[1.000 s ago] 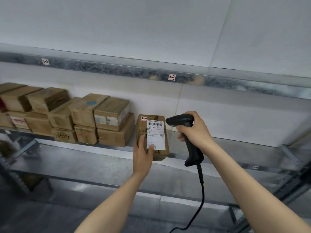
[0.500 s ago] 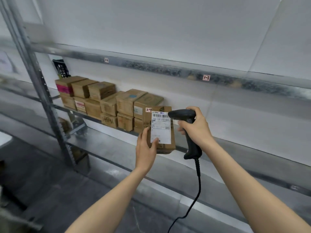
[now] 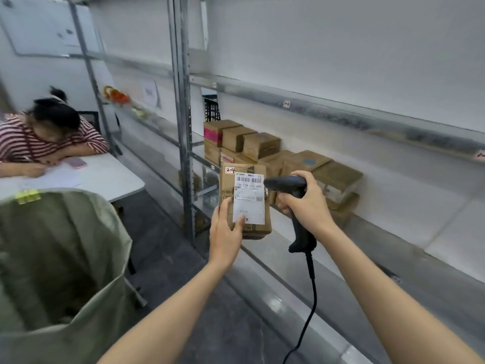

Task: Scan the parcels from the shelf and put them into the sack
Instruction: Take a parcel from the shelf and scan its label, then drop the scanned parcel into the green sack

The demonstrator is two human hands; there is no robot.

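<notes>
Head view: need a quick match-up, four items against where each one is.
Items:
1. labelled parcel
2. scanner
3. green sack
4. stacked boxes

Places:
A. on the shelf
B. gripped in the right hand
C. standing open at the lower left of the view
D. held in the left hand

Pairs: 1-D, 2-B, 3-C, 4-A

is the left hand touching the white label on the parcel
Touching. The head view shows the left hand gripping the parcel, thumb on the lower left corner of the white label.
</notes>
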